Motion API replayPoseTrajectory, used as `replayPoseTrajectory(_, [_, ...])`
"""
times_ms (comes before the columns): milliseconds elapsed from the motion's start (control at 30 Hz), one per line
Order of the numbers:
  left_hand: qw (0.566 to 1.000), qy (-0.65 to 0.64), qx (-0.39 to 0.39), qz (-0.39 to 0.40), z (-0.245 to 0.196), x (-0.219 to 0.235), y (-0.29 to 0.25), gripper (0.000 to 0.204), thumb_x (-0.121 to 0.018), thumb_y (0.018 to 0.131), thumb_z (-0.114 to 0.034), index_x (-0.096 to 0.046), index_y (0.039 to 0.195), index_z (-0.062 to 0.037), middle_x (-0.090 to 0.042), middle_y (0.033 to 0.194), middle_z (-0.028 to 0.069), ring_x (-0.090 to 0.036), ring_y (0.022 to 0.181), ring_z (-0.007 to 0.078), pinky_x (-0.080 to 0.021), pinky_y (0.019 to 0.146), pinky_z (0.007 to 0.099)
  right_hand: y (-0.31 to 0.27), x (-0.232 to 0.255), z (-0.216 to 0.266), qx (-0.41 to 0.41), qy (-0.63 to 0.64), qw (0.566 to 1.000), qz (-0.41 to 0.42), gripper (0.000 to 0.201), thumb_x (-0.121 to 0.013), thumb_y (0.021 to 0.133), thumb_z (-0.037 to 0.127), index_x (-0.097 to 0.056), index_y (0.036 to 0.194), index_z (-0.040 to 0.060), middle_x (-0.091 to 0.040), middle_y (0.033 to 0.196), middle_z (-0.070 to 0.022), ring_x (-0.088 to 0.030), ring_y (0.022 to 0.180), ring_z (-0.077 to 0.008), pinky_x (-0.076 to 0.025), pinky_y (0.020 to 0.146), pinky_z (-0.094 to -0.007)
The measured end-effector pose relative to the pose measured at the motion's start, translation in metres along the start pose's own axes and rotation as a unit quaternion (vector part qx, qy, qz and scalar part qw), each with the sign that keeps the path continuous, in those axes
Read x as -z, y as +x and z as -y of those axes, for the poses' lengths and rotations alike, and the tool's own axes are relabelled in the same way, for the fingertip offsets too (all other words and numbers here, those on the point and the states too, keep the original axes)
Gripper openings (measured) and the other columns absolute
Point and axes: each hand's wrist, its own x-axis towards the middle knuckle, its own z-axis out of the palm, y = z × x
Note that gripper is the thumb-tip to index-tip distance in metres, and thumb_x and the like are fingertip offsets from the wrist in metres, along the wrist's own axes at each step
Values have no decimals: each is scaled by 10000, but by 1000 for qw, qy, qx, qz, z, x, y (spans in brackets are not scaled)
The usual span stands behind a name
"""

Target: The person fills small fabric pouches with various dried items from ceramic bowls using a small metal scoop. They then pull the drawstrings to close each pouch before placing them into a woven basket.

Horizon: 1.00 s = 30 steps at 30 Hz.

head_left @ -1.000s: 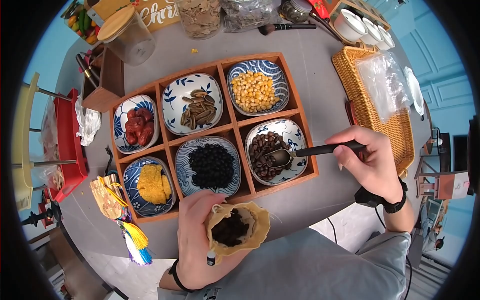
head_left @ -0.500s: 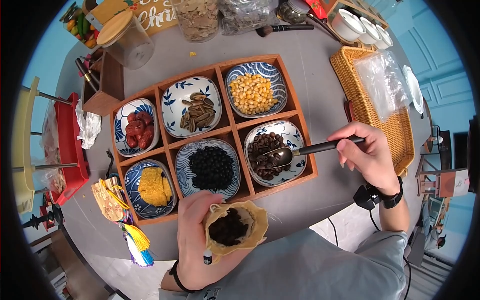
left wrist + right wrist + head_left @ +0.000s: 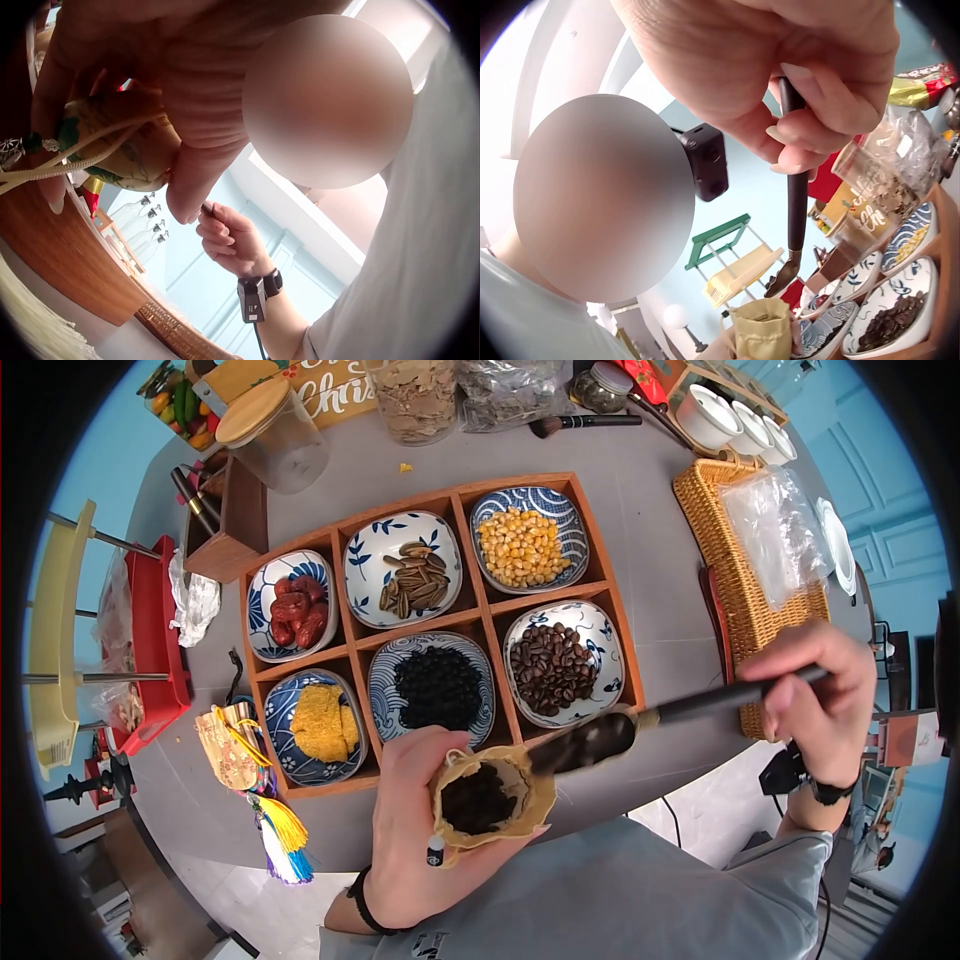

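Note:
My left hand (image 3: 405,840) grips a small yellow cloth pouch (image 3: 535,818), its mouth facing up with dark contents inside. A cord and beads hang from the pouch in the left wrist view. My right hand (image 3: 825,705) pinches the black handle of a metal scoop (image 3: 600,738), whose tip overlaps the pouch's rim in the head view. A few dark beans lie in the scoop (image 3: 782,279) in the right wrist view. Coffee beans (image 3: 548,665) fill much of a white-and-blue bowl just beyond, in the near right compartment of a wooden box (image 3: 622,615).
Other bowls in the box hold corn kernels (image 3: 522,547), long brown seeds (image 3: 415,582), red dates (image 3: 298,613), black beans (image 3: 437,685) and a yellow clump (image 3: 322,722). A wicker basket (image 3: 745,625) is at right, a tasselled pouch (image 3: 228,745) at left, jars (image 3: 280,450) behind.
The scoop has left the coffee bean bowl and moved toward me, over to the pouch's rim, with beans in it. My left hand still grips the pouch in about the same place.

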Motion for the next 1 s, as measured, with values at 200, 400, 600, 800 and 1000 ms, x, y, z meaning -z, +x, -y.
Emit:
replayPoseTrajectory(200, [999,-22,-26,-4,-4,-3,4,870,-997,625,-162,-482,1308,-6,-521,1207,172,-553,1120,327,-510,903,380,-2,-28,19,301,-177,934,81,161,-782,877,152,-713,943,23,-643,723,-50,-538,537,-102,-380,488,-268])
replayPoseTrajectory(400, [999,-26,-22,-8,-1,-3,1,864,-1004,612,-161,-488,1289,-18,-523,1203,164,-563,1095,324,-509,898,380,-9,-7,20,293,-255,921,-33,83,-740,836,-13,-731,917,-1,-706,815,-116,-603,616,-162,-461,533,-291])
replayPoseTrajectory(600, [1000,-23,-2,-3,-2,-3,-4,877,-1012,611,-226,-484,1286,-41,-521,1201,138,-561,1082,287,-497,899,370,17,-15,-32,212,-278,937,-6,199,-698,882,-50,-747,1074,-41,-689,846,-131,-657,704,-229,-500,630,-326])
replayPoseTrajectory(800, [1000,-6,3,5,1,-5,-6,911,-1018,624,-326,-460,1294,-61,-508,1205,99,-571,1053,209,-484,899,337,25,-15,-51,228,-226,944,79,200,-704,891,-30,-755,1084,-21,-690,864,-127,-663,724,-241,-510,633,-336])
replayPoseTrajectory(1000, [1000,6,-12,7,3,-3,-6,930,-1016,624,-348,-453,1306,-62,-508,1200,106,-583,1042,212,-490,896,336,24,-6,-47,208,-237,948,39,196,-708,896,-11,-755,1086,-17,-678,841,-120,-646,705,-230,-499,620,-334])
